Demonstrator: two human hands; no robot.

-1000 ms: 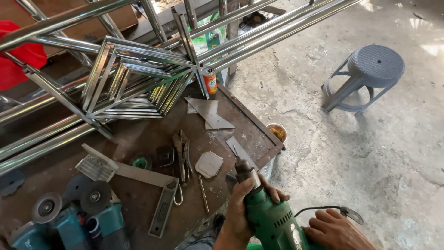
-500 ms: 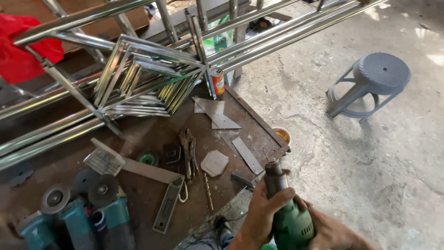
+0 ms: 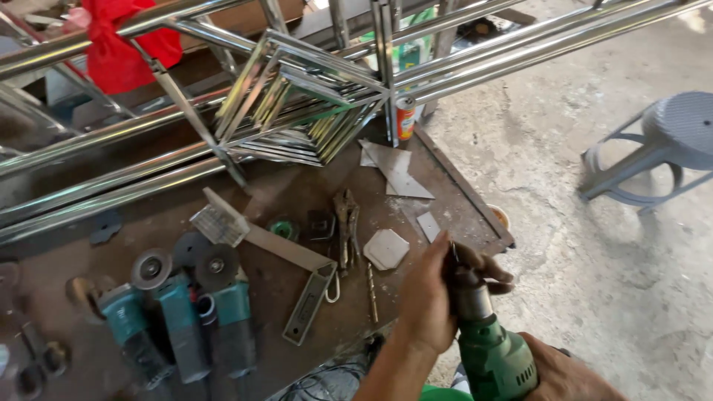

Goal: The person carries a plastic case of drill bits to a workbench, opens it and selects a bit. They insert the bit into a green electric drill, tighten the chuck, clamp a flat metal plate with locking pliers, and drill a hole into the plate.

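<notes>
A green electric drill (image 3: 494, 356) is held nose-up just off the near right corner of the rusty tabletop (image 3: 297, 204), over the concrete floor (image 3: 594, 223). The left hand (image 3: 431, 297) wraps the drill's metal chuck (image 3: 469, 293), fingers (image 3: 486, 269) curled closed round it and round the thin bit standing out of its top; a grip like that steadies the chuck while the body is held from behind. The right hand (image 3: 557, 371) sits low on the drill's body, at the bottom edge of the view, and whether its fingers are closed round the handle cannot be told (only the back of the hand shows).

On the tabletop near the chuck lie a loose drill bit (image 3: 370, 291), an octagonal steel plate (image 3: 386, 249) and locking pliers (image 3: 345, 226), all within easy reach. Along the near left edge three teal angle grinders (image 3: 182, 312) lie side by side, discs pointing toward the middle. A steel square (image 3: 286, 260) lies between them and the pliers. Polished steel tubes and a diamond-pattern frame (image 3: 297, 111) span the far edge, with an orange spray can (image 3: 405, 119) upright beside them. A grey plastic stool (image 3: 661, 148) stands well apart on the floor.
</notes>
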